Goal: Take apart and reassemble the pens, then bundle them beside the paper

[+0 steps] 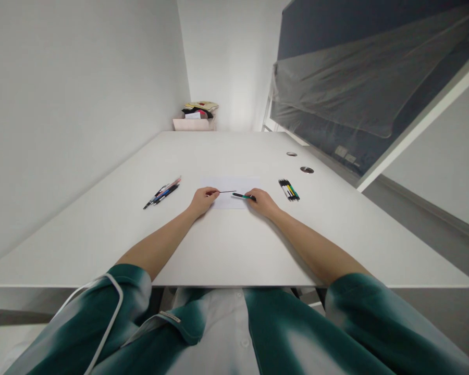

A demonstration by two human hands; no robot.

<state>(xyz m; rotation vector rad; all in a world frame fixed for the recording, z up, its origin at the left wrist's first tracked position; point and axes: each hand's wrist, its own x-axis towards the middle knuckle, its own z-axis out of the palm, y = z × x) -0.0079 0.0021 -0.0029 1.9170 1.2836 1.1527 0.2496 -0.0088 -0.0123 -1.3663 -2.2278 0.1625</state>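
My left hand (204, 200) is closed on a thin dark rod (229, 191) that looks like a pen refill and points right. My right hand (261, 202) grips a black pen with a green part (241, 196); its dark end points left, toward the rod. The rod and the pen appear close together but apart. Beneath both hands lies a white sheet of paper (229, 204) on the white table (226, 250). The fingertips of my left hand are partly hidden.
Left of the hands lies a loose bunch of pens (163, 194). Several pens with black, white, yellow and green parts (288, 190) sit side by side at the right. Two round grommets (307, 170) are near the table's right edge. A box with cloth items (191, 124) stands beyond the far edge.
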